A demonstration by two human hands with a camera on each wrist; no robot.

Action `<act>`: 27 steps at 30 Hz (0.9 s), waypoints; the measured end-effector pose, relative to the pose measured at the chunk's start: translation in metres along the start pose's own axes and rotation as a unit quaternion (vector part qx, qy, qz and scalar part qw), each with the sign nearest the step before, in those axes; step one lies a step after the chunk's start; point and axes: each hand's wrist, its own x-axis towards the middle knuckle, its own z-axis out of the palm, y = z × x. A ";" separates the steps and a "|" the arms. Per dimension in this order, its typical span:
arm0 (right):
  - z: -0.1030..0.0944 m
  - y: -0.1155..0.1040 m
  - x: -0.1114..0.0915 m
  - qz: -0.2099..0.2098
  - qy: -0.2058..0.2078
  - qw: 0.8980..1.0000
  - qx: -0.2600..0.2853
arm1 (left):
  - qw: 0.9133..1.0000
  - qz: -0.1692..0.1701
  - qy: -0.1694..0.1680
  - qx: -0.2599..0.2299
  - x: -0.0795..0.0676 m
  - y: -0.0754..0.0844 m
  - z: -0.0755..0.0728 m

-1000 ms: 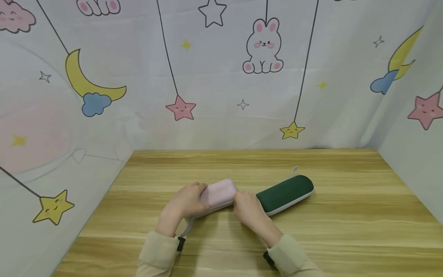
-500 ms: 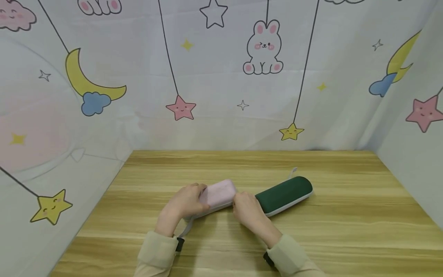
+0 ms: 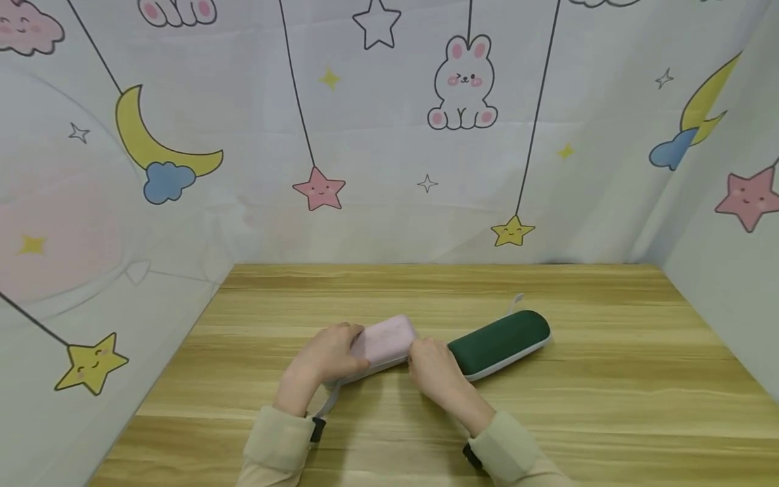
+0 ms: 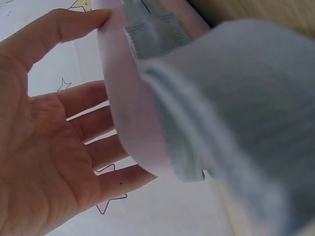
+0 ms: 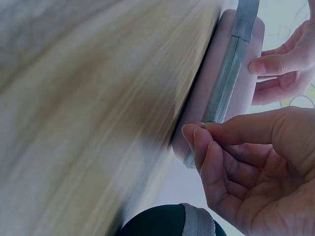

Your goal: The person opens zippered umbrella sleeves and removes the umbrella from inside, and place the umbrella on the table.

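Note:
A pink zippered case point(image 3: 386, 338) lies slantwise on the wooden table, with a grey zipper point(image 5: 227, 78) along its side. Over its left end, my left hand point(image 3: 331, 352) holds the case, thumb on the near side and fingers on the far side. A grey fabric strap point(image 4: 236, 93) hangs from that end and fills much of the left wrist view. At the case's right end, my right hand point(image 3: 439, 370) pinches the zipper pull between thumb and index finger; the pull is mostly hidden by the fingertips. The zipper looks closed along the stretch between the hands.
A dark green zippered case point(image 3: 499, 341) with a pale edge lies just right of my right hand, its light strap point(image 3: 517, 299) pointing to the back. Behind the wooden table point(image 3: 608, 406) hangs a white curtain point(image 3: 389, 149) printed with stars, moons and a rabbit.

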 end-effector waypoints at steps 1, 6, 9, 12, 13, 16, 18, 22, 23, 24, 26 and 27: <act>0.000 0.000 0.000 0.001 -0.002 1.000 0.000 | 1.000 0.000 0.000 -0.001 0.000 0.000 0.000; 0.002 -0.001 -0.001 0.003 -0.004 1.000 -0.003 | 1.000 0.005 0.000 -0.002 -0.002 -0.001 0.002; 0.002 -0.002 -0.001 -0.001 0.002 1.000 -0.011 | 1.000 0.006 0.003 -0.002 -0.002 -0.001 0.003; 0.003 -0.003 0.000 -0.009 0.004 1.000 -0.019 | 1.000 0.006 0.003 -0.001 -0.002 -0.001 0.003; 0.004 -0.004 0.000 -0.010 0.004 1.000 -0.020 | 1.000 0.006 0.002 -0.001 -0.002 -0.002 0.003; 0.005 -0.005 0.000 -0.006 -0.003 1.000 -0.019 | 1.000 0.006 0.001 0.001 -0.002 -0.002 0.003; 0.006 -0.006 0.000 0.000 -0.007 1.000 -0.020 | 1.000 0.007 0.002 0.002 -0.002 -0.002 0.003; 0.006 -0.008 0.000 0.005 -0.011 1.000 -0.025 | 1.000 0.010 0.003 0.004 -0.002 -0.003 0.004; 0.006 -0.008 0.000 0.004 -0.010 1.000 -0.026 | 1.000 0.011 0.004 0.004 -0.002 -0.003 0.004; 0.006 -0.009 0.000 0.003 -0.009 1.000 -0.029 | 1.000 0.011 0.004 0.004 -0.002 -0.004 0.004; 0.006 -0.010 -0.001 -0.002 -0.006 0.999 -0.035 | 1.000 0.013 0.006 0.004 -0.002 -0.004 0.004; 0.006 -0.010 -0.001 -0.005 -0.004 0.999 -0.036 | 1.000 0.013 0.007 0.005 -0.003 -0.005 0.004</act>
